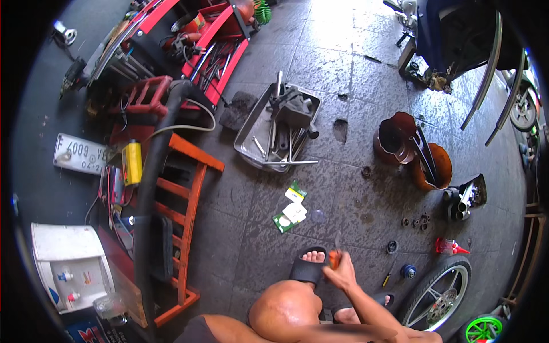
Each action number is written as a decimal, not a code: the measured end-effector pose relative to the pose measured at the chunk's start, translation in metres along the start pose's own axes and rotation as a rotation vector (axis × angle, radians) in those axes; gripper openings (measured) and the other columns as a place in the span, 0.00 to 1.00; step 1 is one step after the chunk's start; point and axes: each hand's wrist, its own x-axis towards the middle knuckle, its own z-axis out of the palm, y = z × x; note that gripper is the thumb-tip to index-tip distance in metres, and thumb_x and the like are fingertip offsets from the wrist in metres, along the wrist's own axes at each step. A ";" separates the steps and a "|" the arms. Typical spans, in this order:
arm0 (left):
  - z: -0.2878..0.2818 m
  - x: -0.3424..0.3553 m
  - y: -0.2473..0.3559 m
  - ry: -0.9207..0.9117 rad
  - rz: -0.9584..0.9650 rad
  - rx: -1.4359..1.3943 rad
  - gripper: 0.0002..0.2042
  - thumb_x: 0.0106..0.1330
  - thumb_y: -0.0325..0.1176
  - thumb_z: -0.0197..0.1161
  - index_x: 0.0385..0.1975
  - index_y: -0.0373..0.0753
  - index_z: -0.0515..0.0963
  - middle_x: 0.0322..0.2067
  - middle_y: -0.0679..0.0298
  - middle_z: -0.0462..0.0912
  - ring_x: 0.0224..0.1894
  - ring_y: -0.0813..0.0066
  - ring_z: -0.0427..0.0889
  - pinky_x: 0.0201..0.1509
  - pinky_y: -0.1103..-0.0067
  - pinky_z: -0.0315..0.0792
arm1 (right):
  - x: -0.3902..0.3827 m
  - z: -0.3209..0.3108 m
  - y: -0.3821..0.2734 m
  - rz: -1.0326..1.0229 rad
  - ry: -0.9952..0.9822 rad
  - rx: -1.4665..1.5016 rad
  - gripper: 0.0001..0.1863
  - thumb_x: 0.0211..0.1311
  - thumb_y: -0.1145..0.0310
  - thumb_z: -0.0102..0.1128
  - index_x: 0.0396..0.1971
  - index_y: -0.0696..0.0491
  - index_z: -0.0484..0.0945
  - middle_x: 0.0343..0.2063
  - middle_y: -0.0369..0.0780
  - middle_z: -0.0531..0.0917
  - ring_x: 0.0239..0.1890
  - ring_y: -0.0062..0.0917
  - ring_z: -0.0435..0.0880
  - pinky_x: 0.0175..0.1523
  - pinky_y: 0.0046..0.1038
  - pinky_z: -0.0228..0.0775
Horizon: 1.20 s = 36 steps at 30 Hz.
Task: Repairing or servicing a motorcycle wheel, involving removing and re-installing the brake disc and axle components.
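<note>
My right hand [342, 271] is closed round an orange-handled tool [334, 260] with a thin tip pointing up, held beside my sandalled foot [304, 267] and above the dark tiled floor. My left hand is out of sight. Just right of the hand lie a dark ring part [392, 247], a small yellow-handled tool [387, 278] and a blue round part [408, 271]. A spoked motorcycle wheel [440, 304] rests at lower right, near red bottles [447, 247]. Ahead of my foot lie green and white packets [289, 214].
A metal tray [245, 146] of tools stands ahead. Along the left are a red tool cart [212, 52], orange metal frame [191, 220] and white water dispenser [67, 251]. At right sit rusty containers [432, 168], dark parts [464, 197] and a raised motorcycle [437, 31].
</note>
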 end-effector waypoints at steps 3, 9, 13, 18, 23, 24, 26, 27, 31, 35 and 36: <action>-0.002 0.004 -0.002 0.095 -0.018 -0.044 0.06 0.53 0.24 0.66 0.28 0.37 0.75 0.28 0.59 0.76 0.24 0.65 0.78 0.23 0.73 0.71 | 0.058 0.000 -0.064 -0.018 -0.020 -0.120 0.32 0.48 0.55 0.66 0.50 0.61 0.72 0.49 0.54 0.76 0.52 0.50 0.79 0.57 0.43 0.72; 0.000 0.022 -0.001 0.272 0.019 0.041 0.07 0.53 0.22 0.67 0.29 0.36 0.76 0.28 0.57 0.77 0.26 0.63 0.79 0.27 0.73 0.73 | 0.160 0.020 -0.179 -0.243 0.061 -0.259 0.34 0.51 0.51 0.67 0.53 0.59 0.71 0.51 0.53 0.73 0.54 0.50 0.76 0.57 0.46 0.72; -0.016 0.019 0.010 0.318 0.010 0.082 0.05 0.55 0.22 0.65 0.29 0.35 0.75 0.29 0.54 0.77 0.25 0.63 0.77 0.27 0.74 0.71 | 0.124 -0.040 -0.170 -0.462 0.038 -0.119 0.27 0.58 0.54 0.67 0.51 0.57 0.76 0.48 0.50 0.79 0.50 0.43 0.80 0.54 0.40 0.74; -0.007 0.007 0.010 0.407 -0.118 0.086 0.05 0.60 0.24 0.63 0.33 0.32 0.74 0.29 0.56 0.77 0.25 0.71 0.77 0.42 0.74 0.71 | -0.005 -0.180 -0.153 -0.438 -0.052 0.013 0.15 0.62 0.65 0.65 0.42 0.60 0.80 0.37 0.47 0.86 0.39 0.32 0.86 0.46 0.31 0.77; 0.031 0.016 0.010 0.418 -0.196 -0.087 0.02 0.63 0.23 0.62 0.31 0.32 0.77 0.28 0.62 0.79 0.29 0.83 0.78 0.48 0.79 0.74 | -0.179 -0.251 -0.173 -0.487 -0.051 0.414 0.14 0.61 0.74 0.66 0.46 0.60 0.79 0.38 0.40 0.84 0.40 0.21 0.84 0.47 0.25 0.76; 0.040 0.017 0.013 0.389 -0.188 -0.097 0.02 0.63 0.23 0.62 0.31 0.32 0.77 0.28 0.62 0.79 0.29 0.83 0.78 0.48 0.79 0.74 | -0.200 -0.255 -0.174 -0.497 -0.056 0.439 0.16 0.60 0.75 0.67 0.47 0.61 0.78 0.40 0.40 0.83 0.41 0.21 0.84 0.48 0.24 0.76; 0.059 0.019 0.018 0.285 -0.213 -0.060 0.03 0.64 0.22 0.63 0.33 0.34 0.76 0.32 0.65 0.78 0.30 0.85 0.74 0.33 0.86 0.67 | -0.231 -0.252 -0.167 -0.561 0.039 0.486 0.16 0.60 0.75 0.69 0.47 0.61 0.78 0.40 0.40 0.83 0.40 0.20 0.84 0.46 0.22 0.77; 0.070 0.021 0.020 0.257 -0.202 -0.070 0.03 0.64 0.22 0.63 0.33 0.34 0.76 0.32 0.65 0.78 0.30 0.85 0.74 0.33 0.86 0.67 | -0.241 -0.252 -0.162 -0.606 0.089 0.470 0.16 0.59 0.75 0.69 0.47 0.61 0.78 0.40 0.40 0.83 0.39 0.20 0.84 0.45 0.21 0.77; 0.105 0.024 0.029 0.148 -0.206 -0.105 0.03 0.65 0.22 0.62 0.35 0.34 0.76 0.34 0.66 0.77 0.33 0.85 0.74 0.35 0.87 0.68 | -0.270 -0.250 -0.139 -0.618 0.218 0.527 0.13 0.58 0.76 0.70 0.42 0.61 0.81 0.35 0.39 0.83 0.35 0.18 0.84 0.42 0.21 0.77; 0.129 0.025 0.033 0.083 -0.195 -0.149 0.02 0.66 0.23 0.62 0.35 0.34 0.76 0.33 0.66 0.76 0.34 0.85 0.74 0.37 0.86 0.69 | -0.285 -0.254 -0.124 -0.656 0.261 0.566 0.09 0.59 0.77 0.68 0.38 0.60 0.82 0.32 0.38 0.83 0.33 0.17 0.84 0.38 0.21 0.77; 0.133 0.024 0.034 0.058 -0.158 -0.142 0.02 0.66 0.23 0.61 0.35 0.33 0.76 0.33 0.66 0.76 0.34 0.84 0.74 0.37 0.85 0.69 | -0.288 -0.256 -0.122 -0.629 0.254 0.553 0.09 0.59 0.77 0.68 0.38 0.60 0.82 0.32 0.38 0.83 0.33 0.17 0.84 0.38 0.21 0.77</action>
